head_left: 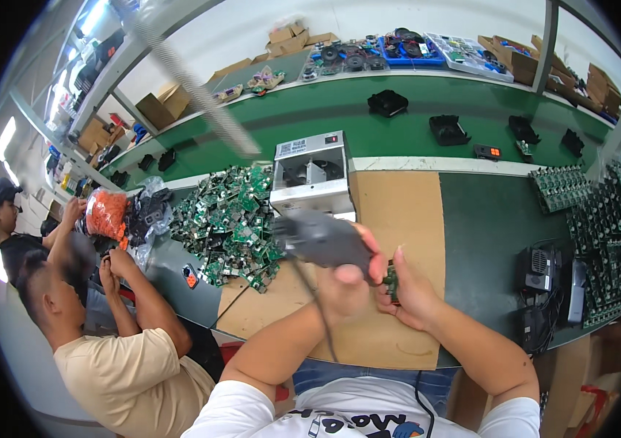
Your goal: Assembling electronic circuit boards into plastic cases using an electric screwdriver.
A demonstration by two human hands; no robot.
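My left hand point(351, 288) is closed around a dark grey, rounded corded hand tool point(325, 239). Motion blurs the tool, so its exact kind is unclear; a black cord runs down past my left wrist. Just to the right, my right hand point(413, 292) pinches a small green circuit board point(391, 283), mostly covered by the fingers. Both hands are above a brown cardboard sheet point(402, 212). Beyond the tool stands a white box-shaped machine point(310, 196) with an open top, resembling a screw feeder. A large heap of small green circuit boards point(226, 219) lies to its left.
Stacked panels of circuit boards point(610, 233) and black adapters point(537, 269) occupy the right side. Black plastic housings point(448, 130) rest on the green back strip. A blurred coiled spring point(193, 87) hangs at upper left. Two people work at left beside an orange bag point(106, 213).
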